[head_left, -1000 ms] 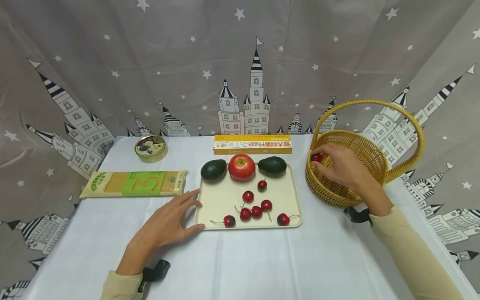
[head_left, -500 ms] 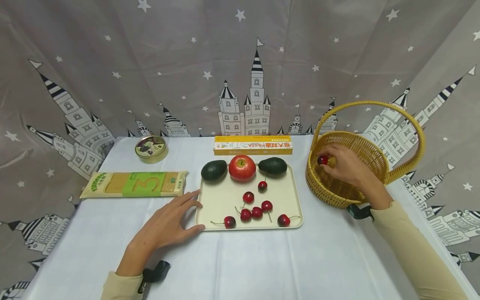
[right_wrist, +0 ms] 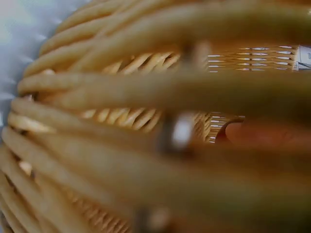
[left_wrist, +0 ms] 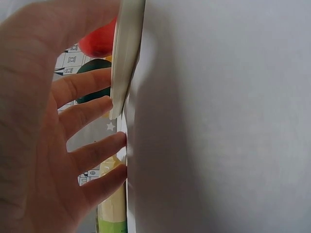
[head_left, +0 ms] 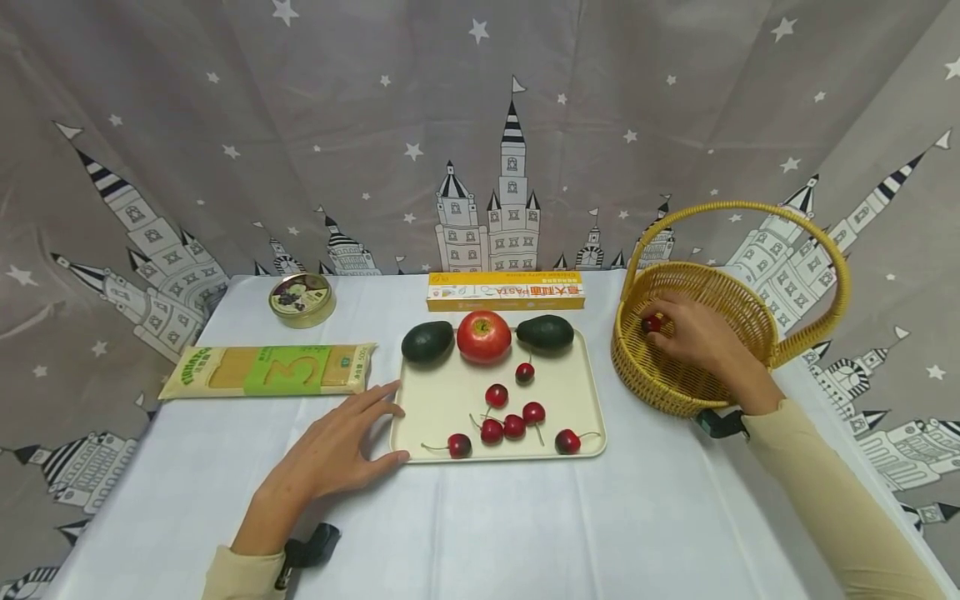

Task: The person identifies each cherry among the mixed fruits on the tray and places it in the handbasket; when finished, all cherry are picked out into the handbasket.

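A cream tray holds several red cherries, two avocados and a red apple-like fruit. My left hand rests by the tray's left edge, its thumb and some fingertips touching the rim. In the left wrist view, the fingers are spread and fairly straight. Inside the yellow wicker basket, my right hand pinches a cherry low against the woven wall. The basket weave hides most of that hand in the right wrist view.
A packet of noodles lies left of the tray, with a round tin behind it. A pasta box stands behind the tray. The basket's tall handle arches over it. A printed curtain hangs at the back.
My right hand has moved the cherry rightward from the basket's left rim and lower into the basket. The left hand and the tray have stayed in place.
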`<state>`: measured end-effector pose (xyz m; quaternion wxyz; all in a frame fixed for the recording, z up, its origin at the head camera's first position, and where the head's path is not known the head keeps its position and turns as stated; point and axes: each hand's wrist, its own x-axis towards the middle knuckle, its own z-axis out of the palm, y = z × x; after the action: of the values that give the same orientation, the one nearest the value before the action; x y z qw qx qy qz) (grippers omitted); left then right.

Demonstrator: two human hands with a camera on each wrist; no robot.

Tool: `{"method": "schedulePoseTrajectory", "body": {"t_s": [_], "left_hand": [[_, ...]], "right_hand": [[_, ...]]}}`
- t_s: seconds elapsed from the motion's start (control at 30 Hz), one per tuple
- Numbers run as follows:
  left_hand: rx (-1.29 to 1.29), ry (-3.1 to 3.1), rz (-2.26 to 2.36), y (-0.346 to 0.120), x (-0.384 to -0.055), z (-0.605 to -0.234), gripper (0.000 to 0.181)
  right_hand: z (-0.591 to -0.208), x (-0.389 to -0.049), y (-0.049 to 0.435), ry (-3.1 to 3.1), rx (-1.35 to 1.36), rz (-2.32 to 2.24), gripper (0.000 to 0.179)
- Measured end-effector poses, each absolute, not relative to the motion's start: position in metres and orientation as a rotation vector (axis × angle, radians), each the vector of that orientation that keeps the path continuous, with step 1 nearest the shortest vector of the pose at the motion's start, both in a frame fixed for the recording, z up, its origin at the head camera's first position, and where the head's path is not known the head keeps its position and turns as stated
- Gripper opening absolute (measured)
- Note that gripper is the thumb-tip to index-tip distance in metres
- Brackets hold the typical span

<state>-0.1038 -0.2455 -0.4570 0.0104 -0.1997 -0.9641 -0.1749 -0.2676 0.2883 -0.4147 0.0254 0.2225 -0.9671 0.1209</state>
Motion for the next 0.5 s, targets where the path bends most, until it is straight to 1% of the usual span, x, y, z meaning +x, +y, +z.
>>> {"method": "schedulePoseTrajectory", "body": {"t_s": [0.2, 0.5], "left_hand": [[-0.618, -3.011, -0.552, -0.2454, -0.1037, -0.4565, 0.052], [-0.62, -3.005, -0.548, -0.2448, -0.1032, -0.4577, 0.053]], "right_hand": [[-0.4183, -0.2681, 0.2906, -3.029, 0.625, 0.38, 0.032], [-0.4231, -0.2685, 0.2938, -3.024, 0.626, 0.398, 0.029]]}}
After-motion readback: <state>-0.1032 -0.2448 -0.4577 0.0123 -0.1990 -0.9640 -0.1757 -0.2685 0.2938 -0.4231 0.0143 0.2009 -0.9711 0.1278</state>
